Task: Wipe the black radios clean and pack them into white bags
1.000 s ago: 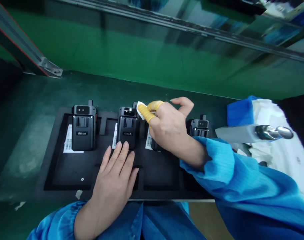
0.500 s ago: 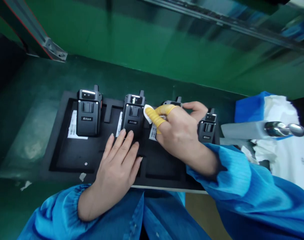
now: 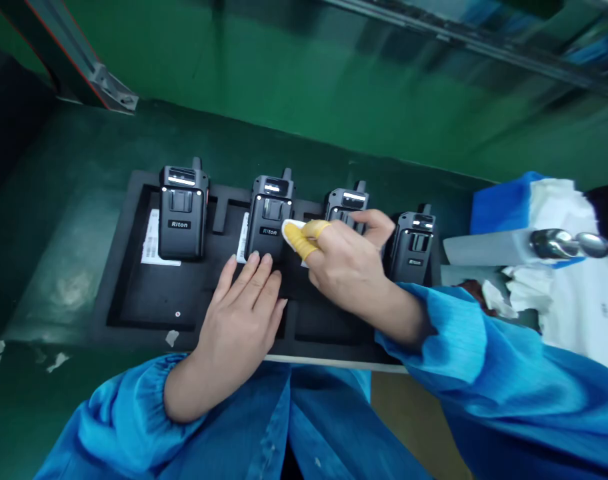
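Several black handheld radios stand in a row in a black foam tray: one at the left, a second, a third and a fourth. My left hand lies flat on the tray with fingers stretched out, fingertips touching the base of the second radio. My right hand, with yellow finger cots on two fingers, pinches a small white cloth against the second radio's right side, in front of the third radio.
The tray lies on a green bench against a green back wall. At the right stand a blue box with white wipes and a grey block bearing a metal nozzle. White labels lie in the tray. A metal rail slants at the upper left.
My right hand has come down and a little left with the cloth, from above the radios' tops to the second radio's side. The left hand stays put. The view has tilted downward.
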Demonstrator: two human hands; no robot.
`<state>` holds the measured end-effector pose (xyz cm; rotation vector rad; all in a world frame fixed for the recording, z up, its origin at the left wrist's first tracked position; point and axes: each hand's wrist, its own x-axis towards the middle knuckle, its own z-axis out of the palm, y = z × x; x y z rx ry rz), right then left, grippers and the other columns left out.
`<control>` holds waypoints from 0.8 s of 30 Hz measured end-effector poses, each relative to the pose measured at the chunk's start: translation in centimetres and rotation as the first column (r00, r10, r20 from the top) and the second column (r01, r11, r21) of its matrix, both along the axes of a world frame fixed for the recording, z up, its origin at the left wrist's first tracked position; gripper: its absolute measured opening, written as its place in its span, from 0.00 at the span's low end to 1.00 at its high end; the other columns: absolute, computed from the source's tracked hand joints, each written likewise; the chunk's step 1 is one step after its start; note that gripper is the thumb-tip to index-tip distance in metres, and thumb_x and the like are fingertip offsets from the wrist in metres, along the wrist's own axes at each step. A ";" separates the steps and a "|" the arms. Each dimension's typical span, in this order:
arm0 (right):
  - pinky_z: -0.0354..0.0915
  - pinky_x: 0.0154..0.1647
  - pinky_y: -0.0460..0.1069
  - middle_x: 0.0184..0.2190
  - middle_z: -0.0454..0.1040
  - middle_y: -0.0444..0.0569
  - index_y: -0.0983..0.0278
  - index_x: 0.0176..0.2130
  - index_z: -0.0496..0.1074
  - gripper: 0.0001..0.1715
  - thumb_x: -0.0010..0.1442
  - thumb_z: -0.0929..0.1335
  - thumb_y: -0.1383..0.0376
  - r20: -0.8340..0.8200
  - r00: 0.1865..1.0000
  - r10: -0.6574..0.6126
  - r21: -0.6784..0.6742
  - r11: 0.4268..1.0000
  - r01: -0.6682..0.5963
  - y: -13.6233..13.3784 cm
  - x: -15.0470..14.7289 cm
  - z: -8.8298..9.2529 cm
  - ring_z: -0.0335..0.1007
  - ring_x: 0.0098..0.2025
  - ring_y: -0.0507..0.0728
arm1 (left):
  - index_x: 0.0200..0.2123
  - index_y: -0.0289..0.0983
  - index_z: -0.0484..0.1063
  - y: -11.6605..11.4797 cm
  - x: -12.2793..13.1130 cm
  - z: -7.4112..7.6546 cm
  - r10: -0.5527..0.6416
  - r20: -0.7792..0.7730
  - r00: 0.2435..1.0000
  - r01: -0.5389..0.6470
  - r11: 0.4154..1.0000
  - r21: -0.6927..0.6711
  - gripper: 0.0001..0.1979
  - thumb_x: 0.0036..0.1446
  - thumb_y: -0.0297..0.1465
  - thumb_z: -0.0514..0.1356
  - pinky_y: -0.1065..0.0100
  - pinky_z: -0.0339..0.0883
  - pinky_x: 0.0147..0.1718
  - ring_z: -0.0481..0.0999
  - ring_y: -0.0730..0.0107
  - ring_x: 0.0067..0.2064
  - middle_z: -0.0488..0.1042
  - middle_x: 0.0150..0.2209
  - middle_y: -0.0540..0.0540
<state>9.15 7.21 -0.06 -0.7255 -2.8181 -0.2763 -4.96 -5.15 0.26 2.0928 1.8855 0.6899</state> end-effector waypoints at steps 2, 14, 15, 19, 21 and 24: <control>0.46 0.48 0.55 0.26 0.70 0.44 0.64 0.24 0.72 0.20 0.60 0.58 0.74 0.003 0.999 -0.044 -0.009 0.999 0.044 0.6 0.2 0.3 0.59 0.30 0.51 | 0.47 0.28 0.72 0.0 0.1 0.0 -0.002 0.014 1.000 0.002 1.000 0.001 0.13 0.61 0.28 0.55 0.48 0.64 0.56 0.73 0.51 0.55 0.75 0.51 0.34; 0.45 0.49 0.61 0.35 0.71 0.46 0.61 0.37 0.74 0.20 0.64 0.55 0.68 0.013 1.000 0.016 -0.337 0.941 -0.010 5.0 -9.7 0.6 0.63 0.38 0.54 | 0.47 0.29 0.71 -1.9 -5.5 0.8 0.237 -0.054 0.970 -0.236 0.972 0.016 0.13 0.59 0.26 0.58 0.44 0.57 0.60 0.71 0.51 0.57 0.75 0.51 0.34; 0.46 0.49 0.60 0.34 0.71 0.46 0.61 0.37 0.75 0.22 0.65 0.54 0.68 0.013 0.999 0.035 -0.343 0.939 -0.029 5.0 -10.7 0.2 0.63 0.38 0.53 | 0.48 0.29 0.70 -2.1 -5.8 0.6 0.249 -0.082 0.965 -0.250 0.968 -0.002 0.14 0.59 0.26 0.58 0.43 0.57 0.59 0.70 0.50 0.57 0.74 0.52 0.33; 0.46 0.51 0.59 0.34 0.71 0.44 0.61 0.35 0.75 0.23 0.66 0.54 0.69 0.048 0.994 0.096 -0.361 0.930 -0.072 4.7 -14.1 -0.9 0.63 0.37 0.52 | 0.48 0.29 0.70 -2.3 -6.1 0.0 0.263 -0.122 0.957 -0.267 0.963 -0.023 0.14 0.59 0.26 0.57 0.44 0.60 0.58 0.71 0.49 0.57 0.73 0.53 0.32; 0.46 0.51 0.59 0.33 0.71 0.44 0.60 0.32 0.75 0.22 0.66 0.55 0.70 0.067 0.988 0.141 -0.344 0.933 -0.110 4.5 -15.0 -1.1 0.63 0.36 0.52 | 0.48 0.29 0.70 -2.2 -5.9 -0.1 0.268 -0.115 0.956 -0.271 0.962 -0.010 0.13 0.60 0.26 0.57 0.45 0.62 0.57 0.71 0.50 0.56 0.74 0.52 0.33; 0.45 0.52 0.58 0.32 0.71 0.42 0.60 0.31 0.74 0.24 0.66 0.55 0.71 0.057 0.968 0.243 -0.288 0.933 -0.217 4.4 -15.0 -1.1 0.62 0.36 0.50 | 0.48 0.29 0.70 -2.2 -5.9 -0.1 0.269 -0.105 0.957 -0.271 0.963 -0.006 0.13 0.60 0.27 0.57 0.46 0.64 0.55 0.72 0.50 0.55 0.74 0.52 0.33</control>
